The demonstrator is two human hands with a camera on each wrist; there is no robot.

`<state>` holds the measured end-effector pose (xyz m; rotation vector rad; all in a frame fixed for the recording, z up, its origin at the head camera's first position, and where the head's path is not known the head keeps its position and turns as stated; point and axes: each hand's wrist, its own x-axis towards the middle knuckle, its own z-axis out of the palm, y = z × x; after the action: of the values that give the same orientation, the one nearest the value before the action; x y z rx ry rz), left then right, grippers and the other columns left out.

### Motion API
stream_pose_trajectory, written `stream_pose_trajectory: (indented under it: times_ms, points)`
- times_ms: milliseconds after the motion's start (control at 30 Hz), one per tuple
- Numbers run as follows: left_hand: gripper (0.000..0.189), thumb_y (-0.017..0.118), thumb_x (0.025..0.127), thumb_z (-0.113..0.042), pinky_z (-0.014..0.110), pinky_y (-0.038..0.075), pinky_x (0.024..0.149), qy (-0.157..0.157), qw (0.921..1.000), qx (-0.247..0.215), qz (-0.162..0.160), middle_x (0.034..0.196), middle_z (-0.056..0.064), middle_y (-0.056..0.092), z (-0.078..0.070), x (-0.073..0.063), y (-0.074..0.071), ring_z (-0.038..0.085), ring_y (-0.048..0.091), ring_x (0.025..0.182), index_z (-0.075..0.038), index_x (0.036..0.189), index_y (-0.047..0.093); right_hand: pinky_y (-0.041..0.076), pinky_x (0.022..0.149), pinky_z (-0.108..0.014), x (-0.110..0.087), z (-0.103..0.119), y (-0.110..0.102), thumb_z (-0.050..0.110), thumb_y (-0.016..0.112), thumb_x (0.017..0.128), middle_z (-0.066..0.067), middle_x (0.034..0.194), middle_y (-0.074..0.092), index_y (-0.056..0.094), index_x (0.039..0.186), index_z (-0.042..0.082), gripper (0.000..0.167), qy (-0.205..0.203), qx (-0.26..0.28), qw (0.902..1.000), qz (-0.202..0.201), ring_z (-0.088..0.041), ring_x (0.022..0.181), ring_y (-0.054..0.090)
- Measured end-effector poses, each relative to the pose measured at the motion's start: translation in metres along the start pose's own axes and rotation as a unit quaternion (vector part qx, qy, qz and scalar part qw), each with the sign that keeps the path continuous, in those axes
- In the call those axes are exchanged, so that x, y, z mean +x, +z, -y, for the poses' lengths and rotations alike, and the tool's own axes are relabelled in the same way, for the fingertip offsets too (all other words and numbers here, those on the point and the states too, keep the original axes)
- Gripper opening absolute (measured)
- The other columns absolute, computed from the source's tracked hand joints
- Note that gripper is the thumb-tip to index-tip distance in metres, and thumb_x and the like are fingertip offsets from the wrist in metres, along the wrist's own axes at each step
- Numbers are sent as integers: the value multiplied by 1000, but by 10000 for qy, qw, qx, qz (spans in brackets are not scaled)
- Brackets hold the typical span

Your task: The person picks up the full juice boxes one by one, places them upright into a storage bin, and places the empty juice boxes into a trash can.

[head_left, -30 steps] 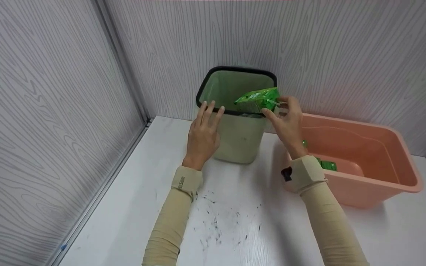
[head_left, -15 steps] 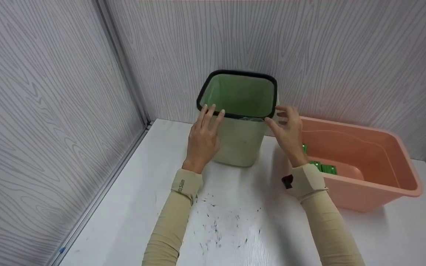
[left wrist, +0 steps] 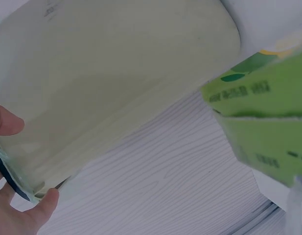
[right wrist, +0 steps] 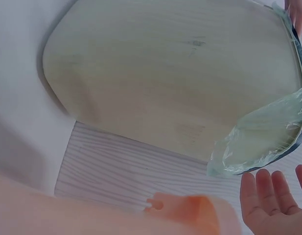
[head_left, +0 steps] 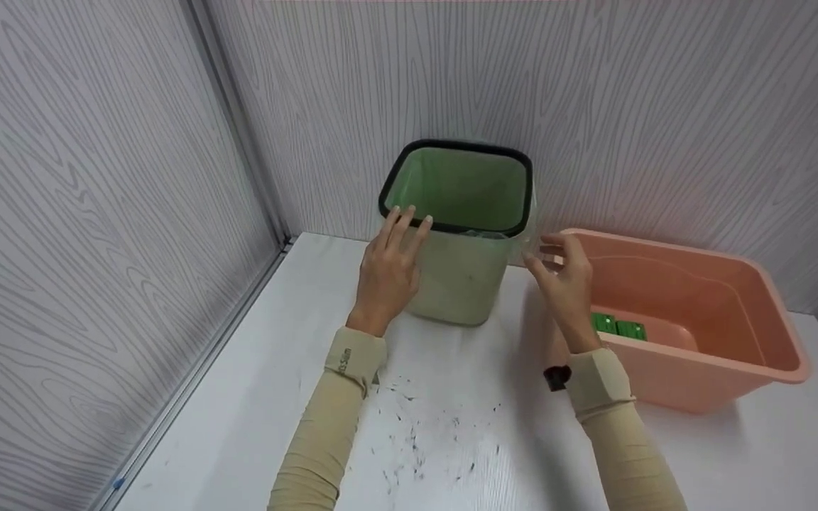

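Note:
A pale green trash bin (head_left: 451,284) with a black rim ring and a thin plastic liner (right wrist: 268,132) stands by the back wall. My left hand (head_left: 386,277) holds its near left rim, fingertips over the ring and the thumb (left wrist: 8,121) on the outer wall. My right hand (head_left: 566,284) hovers right of the bin, fingers spread and holding nothing. It is above the left end of a pink tub (head_left: 693,362), where small green packs (head_left: 630,329) lie on the floor. Close by in the left wrist view is a green printed package (left wrist: 268,107), hidden in the head view.
The white table (head_left: 444,397) has dark scuff marks in front of the bin. Wood-grain panels (head_left: 309,85) enclose the left and back sides. A metal edge strip (head_left: 189,383) runs along the table's left side.
My right hand has let go of a green packet, which dropped into the bin out of sight. That hand has since moved down and right toward the tub. My left hand stays at the rim.

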<state>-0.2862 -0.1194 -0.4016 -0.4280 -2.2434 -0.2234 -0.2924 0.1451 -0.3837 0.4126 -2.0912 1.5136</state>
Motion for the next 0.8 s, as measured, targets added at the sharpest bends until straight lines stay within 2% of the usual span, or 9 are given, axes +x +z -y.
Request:
stream_pose_trajectory:
  times_ms: [233,367,467,633,800]
  points:
    - [60,66,94,-1,50,47,101,71,9998,-123,156,154,16,42,4,3,-7,33,33,146,-13,151,50,51,95,-53,-18,-4,4,-1,69,92,-21,117,63,59,119,-9,30,-20,86,10000,42,-33,110,61]
    - [57,63,95,-1,50,47,101,194,9993,-106,298,153,15,45,8,10,-12,32,36,145,-14,149,51,52,95,-45,-29,-8,7,-1,70,92,-20,117,63,60,119,-9,30,-77,158,9996,201,-33,111,61]
    - [54,62,96,-1,53,44,103,310,9987,-113,386,152,14,47,11,13,-16,31,39,143,-13,148,53,51,94,-48,-39,-10,11,-5,69,91,-23,117,62,60,118,-10,29,-93,289,9990,331,-36,110,61]
    - [49,60,96,-1,58,38,107,292,9988,-146,371,150,14,50,18,12,-22,31,42,140,-10,144,57,49,91,-64,-54,-14,22,-15,65,88,-32,114,60,59,115,-16,28,-12,394,9981,468,-46,108,60]
    - [48,58,97,0,58,36,108,298,9988,-199,324,150,13,50,27,6,-28,31,41,141,-10,144,56,52,87,-61,-65,-19,35,-13,67,87,-26,111,63,62,114,-11,27,-152,208,9978,614,-39,105,63]
